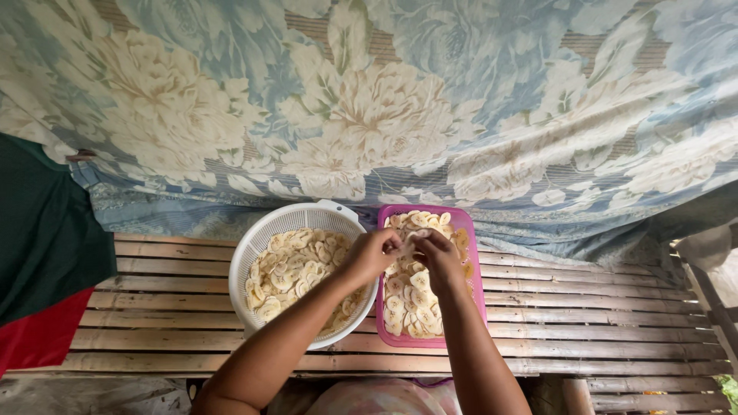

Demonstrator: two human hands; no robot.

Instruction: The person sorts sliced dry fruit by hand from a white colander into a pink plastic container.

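Observation:
A round white colander (257, 244) full of pale banana slices (292, 269) sits on a bamboo-slat bench (169, 307). Right beside it lies a pink rectangular tray (478, 284) with more slices (407, 303) spread in it. My left hand (369, 253) and my right hand (438, 257) meet over the tray's left side. Both pinch a small pale slice (405, 243) between their fingertips. My forearms come up from the bottom of the view.
A floral blue and cream cloth (384, 100) hangs behind the bench. A dark green and red cloth (46, 253) hangs at the left. Bare bamboo slats (600, 315) run to the right of the tray, and a wooden frame (707, 292) stands at the far right.

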